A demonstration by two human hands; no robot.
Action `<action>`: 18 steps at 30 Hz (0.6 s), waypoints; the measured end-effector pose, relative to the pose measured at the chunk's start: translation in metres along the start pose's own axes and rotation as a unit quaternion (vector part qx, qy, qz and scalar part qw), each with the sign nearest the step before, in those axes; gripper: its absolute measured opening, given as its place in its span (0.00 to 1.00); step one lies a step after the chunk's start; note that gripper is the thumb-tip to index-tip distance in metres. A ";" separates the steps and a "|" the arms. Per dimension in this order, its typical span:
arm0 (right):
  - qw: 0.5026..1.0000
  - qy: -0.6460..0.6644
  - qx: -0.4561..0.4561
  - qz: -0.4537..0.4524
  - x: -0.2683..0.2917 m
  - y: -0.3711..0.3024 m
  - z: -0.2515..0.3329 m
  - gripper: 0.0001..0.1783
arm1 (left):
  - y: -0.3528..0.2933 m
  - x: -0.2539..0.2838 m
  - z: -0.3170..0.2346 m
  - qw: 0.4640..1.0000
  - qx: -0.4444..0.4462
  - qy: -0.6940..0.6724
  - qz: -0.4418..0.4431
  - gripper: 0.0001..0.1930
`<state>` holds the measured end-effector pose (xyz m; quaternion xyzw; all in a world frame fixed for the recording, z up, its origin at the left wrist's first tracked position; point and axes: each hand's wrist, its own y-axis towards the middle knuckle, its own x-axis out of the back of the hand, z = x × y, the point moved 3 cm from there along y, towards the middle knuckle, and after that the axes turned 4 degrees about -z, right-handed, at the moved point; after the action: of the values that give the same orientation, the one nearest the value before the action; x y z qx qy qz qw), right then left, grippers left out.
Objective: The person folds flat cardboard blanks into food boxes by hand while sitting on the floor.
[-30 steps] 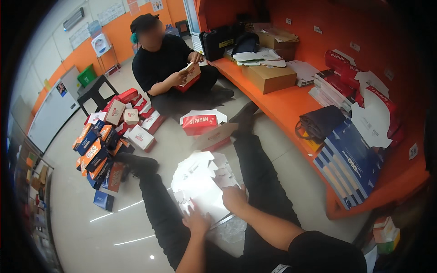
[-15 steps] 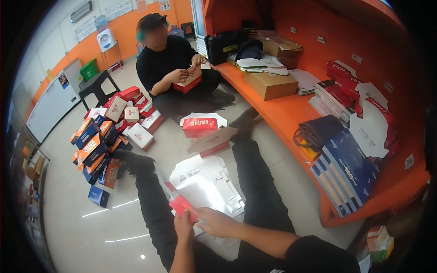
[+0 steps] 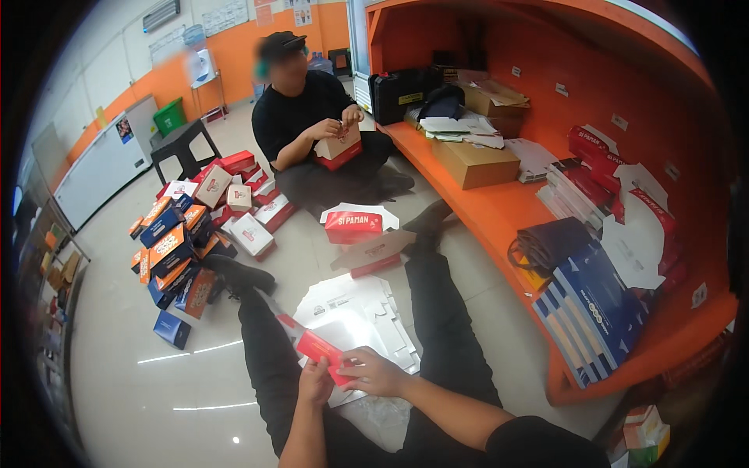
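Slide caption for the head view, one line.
Left hand and right hand hold a red carton panel above flattened white cartons.

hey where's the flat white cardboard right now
In the head view, the flat white cardboard lies below centre, between your legs, mostly beyond your left hand and right hand, nearer you than the red box with white flaps.

From afar I see a pale floor point(image 3: 211, 382) holding heaped boxes point(image 3: 252, 234), a stool point(image 3: 183, 147) and white sheets point(image 3: 351, 320); an orange shelf point(image 3: 495, 230) bears a case point(image 3: 398, 95), carton point(image 3: 477, 165) and blue stack point(image 3: 601, 308).
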<state>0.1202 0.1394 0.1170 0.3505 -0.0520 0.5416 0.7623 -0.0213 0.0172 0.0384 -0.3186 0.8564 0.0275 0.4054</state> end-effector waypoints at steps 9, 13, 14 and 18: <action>0.993 0.015 -0.115 -0.027 -0.006 0.001 -0.021 0.23 | 0.002 -0.003 0.006 0.999 0.027 0.037 -0.016 0.15; 0.990 0.028 -0.130 -0.039 -0.007 0.003 -0.021 0.25 | 0.003 -0.003 0.000 0.998 0.030 0.055 -0.014 0.17; 0.991 0.027 -0.125 -0.048 -0.006 0.004 -0.017 0.26 | 0.003 -0.005 -0.003 0.998 0.024 0.061 0.004 0.17; 0.991 0.001 -0.083 -0.109 0.000 0.002 -0.010 0.30 | 0.002 -0.008 0.001 1.000 0.003 0.016 0.017 0.21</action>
<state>0.1153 0.1458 0.1111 0.2887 -0.0572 0.4495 0.8434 -0.0181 0.0235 0.0430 -0.3029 0.8684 0.0266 0.3916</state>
